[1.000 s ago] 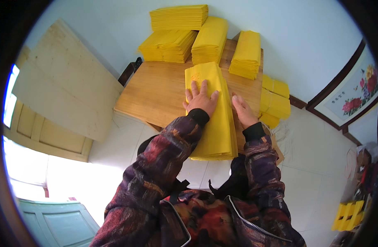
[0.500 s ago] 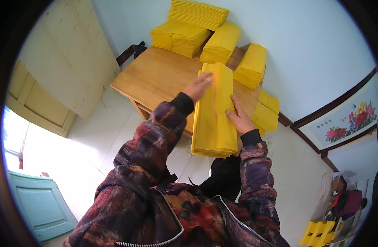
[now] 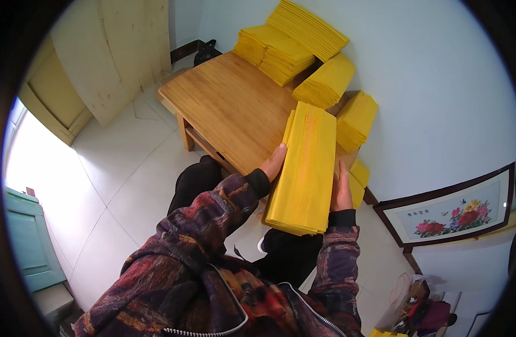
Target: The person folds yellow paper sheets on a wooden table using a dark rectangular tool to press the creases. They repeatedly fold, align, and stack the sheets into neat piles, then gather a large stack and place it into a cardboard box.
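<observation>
A thick bundle of folded yellow paper is held upright at the near right corner of the table, its long side running away from me. A faint orange line runs down its top face. My left hand presses against the bundle's left side, its fingers partly hidden behind the paper. Along the right side lies my right hand, palm inward and fingers stretched upward, so the bundle is clasped between both hands. Its lower end shows layered sheet edges, slightly uneven.
The wooden table carries further yellow paper stacks along the wall, including one at its right edge. More yellow bundles sit low beside the table. A framed flower picture leans at the right; a teal cabinet door stands left.
My left hand has come down from the bundle's top face to its left side. My right hand has shifted from gripping the edge to lying flat along it. The view has turned slightly.
</observation>
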Tool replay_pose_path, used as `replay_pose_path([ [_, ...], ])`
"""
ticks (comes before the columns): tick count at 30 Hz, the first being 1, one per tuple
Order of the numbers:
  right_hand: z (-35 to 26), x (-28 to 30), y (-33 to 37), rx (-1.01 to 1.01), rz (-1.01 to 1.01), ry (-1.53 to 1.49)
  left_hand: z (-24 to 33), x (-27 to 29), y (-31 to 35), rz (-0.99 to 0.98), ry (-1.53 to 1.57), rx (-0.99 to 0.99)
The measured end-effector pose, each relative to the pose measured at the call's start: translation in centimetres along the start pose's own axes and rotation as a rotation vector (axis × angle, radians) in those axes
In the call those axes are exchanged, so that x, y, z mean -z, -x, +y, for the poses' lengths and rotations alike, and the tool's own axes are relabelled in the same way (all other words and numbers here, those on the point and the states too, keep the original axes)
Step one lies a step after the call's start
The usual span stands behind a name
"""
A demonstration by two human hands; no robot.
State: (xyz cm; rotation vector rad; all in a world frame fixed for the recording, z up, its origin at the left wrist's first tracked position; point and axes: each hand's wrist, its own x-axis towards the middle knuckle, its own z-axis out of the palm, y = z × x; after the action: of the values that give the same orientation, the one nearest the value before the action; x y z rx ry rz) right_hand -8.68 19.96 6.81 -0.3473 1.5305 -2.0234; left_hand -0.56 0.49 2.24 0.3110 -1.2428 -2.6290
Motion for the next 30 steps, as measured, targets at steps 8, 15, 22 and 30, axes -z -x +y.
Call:
replay_pose_path([
  [8, 0.9, -2.0, -1.7, -0.294, 0.237, 0.089, 1.0, -0.6, -0.4, -0.02, 0.141, 0.082],
  [15, 1.2, -1.2, -0.5, -0.277, 0.141, -0.065, -1.2, -2.2, -2.7, 0.041, -0.499, -0.072],
  [22, 2.0, 0.7, -0.4, -0.296, 0.125, -0.121, -2.5, -1.8, -2.5, 0.258, -0.471, -0.092],
  [30, 2.2, 1.7, -1.1, -0.3, 0.092, -0.21, -4.0, -0.7, -3.4, 0.05, -0.286, -0.049],
])
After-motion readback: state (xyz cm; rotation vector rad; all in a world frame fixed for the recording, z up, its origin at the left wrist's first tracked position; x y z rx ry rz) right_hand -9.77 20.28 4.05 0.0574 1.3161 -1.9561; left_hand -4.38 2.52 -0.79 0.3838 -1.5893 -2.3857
